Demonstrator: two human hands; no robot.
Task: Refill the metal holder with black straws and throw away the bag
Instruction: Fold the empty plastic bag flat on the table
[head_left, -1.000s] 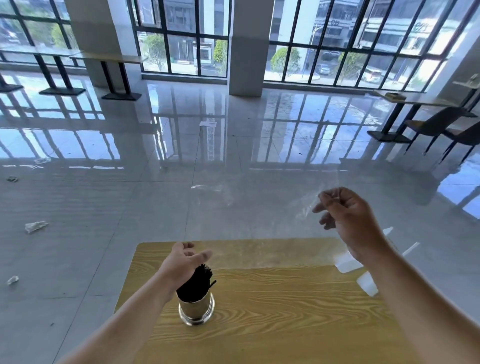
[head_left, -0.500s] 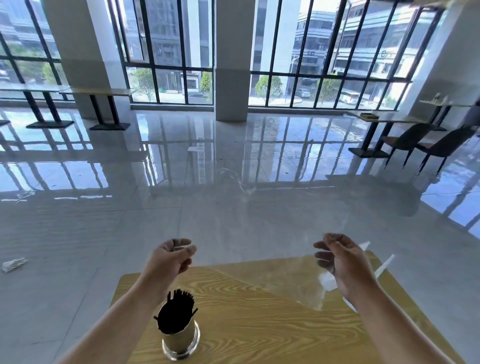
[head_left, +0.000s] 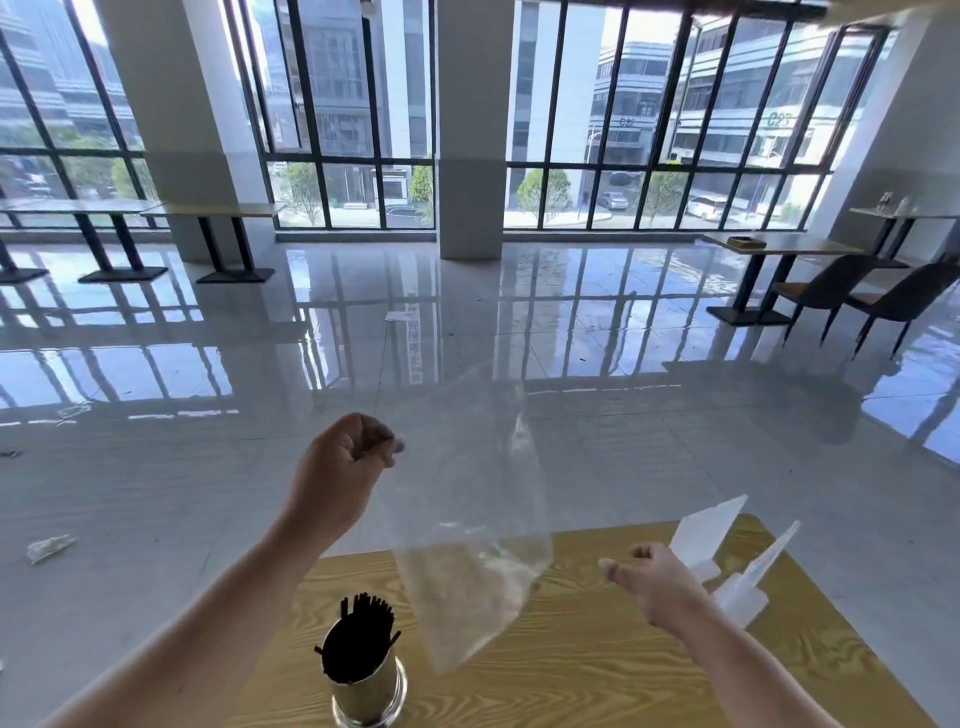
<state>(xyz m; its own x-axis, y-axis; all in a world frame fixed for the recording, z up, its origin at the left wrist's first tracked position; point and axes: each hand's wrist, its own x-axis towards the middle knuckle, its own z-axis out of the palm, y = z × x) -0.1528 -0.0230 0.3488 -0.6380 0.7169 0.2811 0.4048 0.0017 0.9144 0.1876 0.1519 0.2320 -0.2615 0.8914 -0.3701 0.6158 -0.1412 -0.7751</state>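
A shiny metal holder (head_left: 370, 693) stands on the wooden table (head_left: 597, 670) near its front left, packed with black straws (head_left: 358, 642). My left hand (head_left: 340, 470) is raised above and beyond the holder, its fingers pinched on the top of a clear plastic bag (head_left: 467, 587). The bag hangs down limp and looks to have nothing in it, its lower tip to the right of the straws. My right hand (head_left: 649, 577) hovers low over the table to the right of the bag, fingers loosely curled, with nothing in it.
Two white plastic stands (head_left: 701, 538) (head_left: 748, 584) sit at the table's far right edge, just behind my right hand. Crumpled scraps (head_left: 49, 548) lie on the glossy floor at left. Other tables and dark chairs (head_left: 831, 291) stand far off by the windows.
My right hand let go of the bag and dropped toward the table. My left hand rose with the bag, which now hangs from it alone. The view tilted up.
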